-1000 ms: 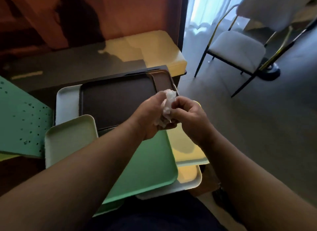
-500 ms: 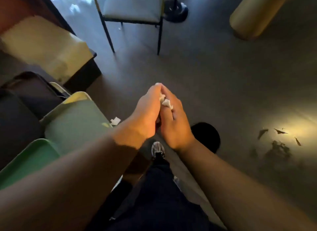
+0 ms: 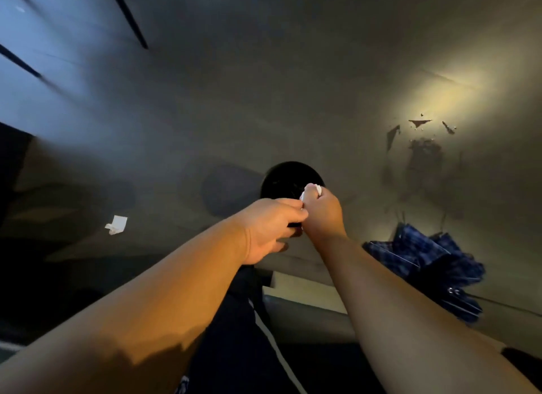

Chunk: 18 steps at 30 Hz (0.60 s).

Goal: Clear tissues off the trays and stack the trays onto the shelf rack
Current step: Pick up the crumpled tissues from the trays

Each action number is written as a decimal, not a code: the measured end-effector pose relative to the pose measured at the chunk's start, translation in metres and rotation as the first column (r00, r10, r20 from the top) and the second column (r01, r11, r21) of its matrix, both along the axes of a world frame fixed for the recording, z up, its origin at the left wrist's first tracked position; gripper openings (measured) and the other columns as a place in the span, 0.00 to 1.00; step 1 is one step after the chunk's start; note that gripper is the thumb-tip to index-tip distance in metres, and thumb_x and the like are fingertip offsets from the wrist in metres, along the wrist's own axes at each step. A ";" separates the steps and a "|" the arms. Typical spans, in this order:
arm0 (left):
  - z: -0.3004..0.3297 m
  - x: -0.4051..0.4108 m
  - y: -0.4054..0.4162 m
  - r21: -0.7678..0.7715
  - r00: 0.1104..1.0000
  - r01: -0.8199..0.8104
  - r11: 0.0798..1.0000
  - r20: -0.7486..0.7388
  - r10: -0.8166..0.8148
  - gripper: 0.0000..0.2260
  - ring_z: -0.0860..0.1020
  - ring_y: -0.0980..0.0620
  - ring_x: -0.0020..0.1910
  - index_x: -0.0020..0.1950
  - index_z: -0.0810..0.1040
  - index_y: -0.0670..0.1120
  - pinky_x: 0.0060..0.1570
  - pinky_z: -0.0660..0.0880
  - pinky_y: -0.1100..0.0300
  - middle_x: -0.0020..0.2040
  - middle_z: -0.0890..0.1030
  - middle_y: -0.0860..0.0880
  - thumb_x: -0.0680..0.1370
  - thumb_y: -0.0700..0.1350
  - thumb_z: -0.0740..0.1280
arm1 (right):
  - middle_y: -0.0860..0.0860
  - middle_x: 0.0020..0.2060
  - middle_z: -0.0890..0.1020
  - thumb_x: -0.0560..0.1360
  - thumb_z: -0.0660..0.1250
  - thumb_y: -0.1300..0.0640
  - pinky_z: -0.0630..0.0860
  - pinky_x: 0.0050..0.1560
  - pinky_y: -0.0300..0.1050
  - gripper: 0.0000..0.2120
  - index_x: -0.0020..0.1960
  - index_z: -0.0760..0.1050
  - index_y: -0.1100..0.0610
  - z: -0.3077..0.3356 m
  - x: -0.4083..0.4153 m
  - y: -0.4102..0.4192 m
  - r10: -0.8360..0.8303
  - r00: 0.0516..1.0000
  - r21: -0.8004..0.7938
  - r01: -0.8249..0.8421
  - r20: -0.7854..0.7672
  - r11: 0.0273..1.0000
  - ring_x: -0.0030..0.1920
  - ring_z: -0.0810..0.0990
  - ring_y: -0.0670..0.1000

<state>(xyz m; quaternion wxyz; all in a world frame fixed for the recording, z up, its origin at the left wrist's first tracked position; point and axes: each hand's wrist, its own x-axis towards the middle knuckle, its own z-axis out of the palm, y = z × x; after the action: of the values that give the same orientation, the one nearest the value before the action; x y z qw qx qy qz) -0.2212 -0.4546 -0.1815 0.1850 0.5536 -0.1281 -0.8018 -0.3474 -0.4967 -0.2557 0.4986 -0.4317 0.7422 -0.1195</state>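
My right hand is closed around a crumpled white tissue, whose tip pokes out above the fist. My left hand sits right against it, fingers curled and touching the tissue at the seam between the two hands. Both hands hover over a round black bin on the floor, which they partly hide. Neither the trays nor the shelf rack appear in the head view.
A small white scrap of tissue lies on the grey floor to the left. A blue plaid cloth is heaped at the right. Dark debris is scattered in a lit patch at the upper right. Black chair legs cross the top left.
The view has swung right and away from the trays, which are out of sight. My joined hands carried the tissue from above the trays to above the black bin.
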 end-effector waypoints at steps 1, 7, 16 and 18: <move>-0.010 -0.004 -0.002 -0.006 0.999 0.030 1.000 0.046 -0.029 0.23 0.73 0.50 0.68 0.78 0.65 0.50 0.71 0.64 0.48 0.73 0.72 0.48 0.82 0.42 0.62 | 0.52 0.29 0.73 0.79 0.57 0.55 0.70 0.35 0.50 0.13 0.37 0.69 0.57 -0.011 -0.004 -0.003 -0.073 0.997 0.088 0.071 0.021 0.994 0.30 0.71 0.54; -0.044 -0.015 -0.015 0.027 0.985 0.110 0.994 0.132 -0.113 0.22 0.78 0.54 0.59 0.75 0.68 0.56 0.61 0.77 0.44 0.58 0.77 0.59 0.81 0.44 0.63 | 0.53 0.43 0.82 0.78 0.60 0.46 0.74 0.28 0.37 0.13 0.46 0.75 0.55 -0.054 -0.021 -0.030 -0.282 0.958 0.324 0.252 0.047 0.912 0.36 0.79 0.51; -0.034 0.007 -0.036 -0.009 0.950 0.064 0.998 0.308 -0.059 0.25 0.77 0.51 0.61 0.79 0.59 0.59 0.48 0.78 0.50 0.72 0.72 0.53 0.83 0.45 0.60 | 0.51 0.78 0.67 0.79 0.55 0.35 0.67 0.72 0.60 0.33 0.81 0.62 0.47 -0.039 -0.027 -0.067 -0.214 0.976 0.300 0.194 0.037 0.934 0.75 0.68 0.60; -0.026 0.009 -0.035 -0.028 0.942 0.058 0.998 0.331 -0.046 0.24 0.75 0.48 0.66 0.79 0.58 0.58 0.51 0.74 0.51 0.74 0.70 0.53 0.84 0.45 0.58 | 0.53 0.76 0.70 0.82 0.55 0.39 0.68 0.72 0.59 0.29 0.79 0.65 0.49 -0.027 -0.012 -0.058 -0.205 0.973 0.287 0.166 0.110 0.943 0.72 0.71 0.60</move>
<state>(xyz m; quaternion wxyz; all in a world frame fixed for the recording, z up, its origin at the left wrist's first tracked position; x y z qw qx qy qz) -0.2122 -0.4897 -0.2073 0.1500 0.6731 -0.1866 -0.6997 -0.3590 -0.5548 -0.2826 0.5907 -0.2767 0.7525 -0.0910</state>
